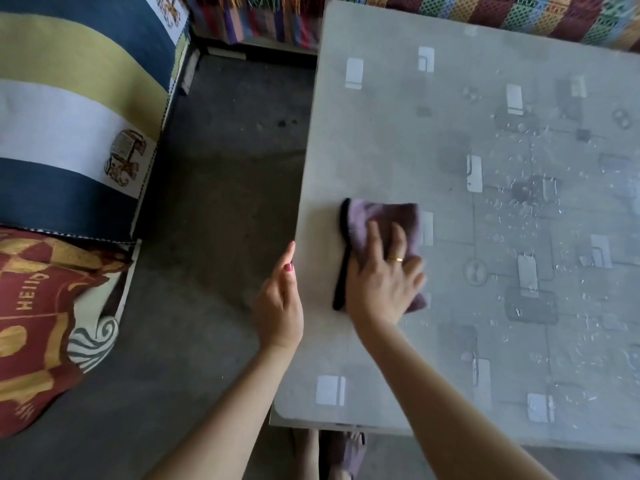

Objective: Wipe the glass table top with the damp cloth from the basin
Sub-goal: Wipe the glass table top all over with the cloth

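The glass table top fills the right half of the view, grey with pale rectangle patterns and water droplets scattered over its right part. A purple cloth with a black edge lies flat on it near the left edge. My right hand presses on the cloth with fingers spread and straight, a gold ring on one finger. My left hand hangs just off the table's left edge, fingers straight and together, thumb beside the rim, holding nothing. No basin is in view.
A seat with a striped blue, yellow and white cover stands to the left across bare concrete floor. A red and gold cushion lies at the lower left. Colourful patterned fabric runs behind the table. Feet show below the front edge.
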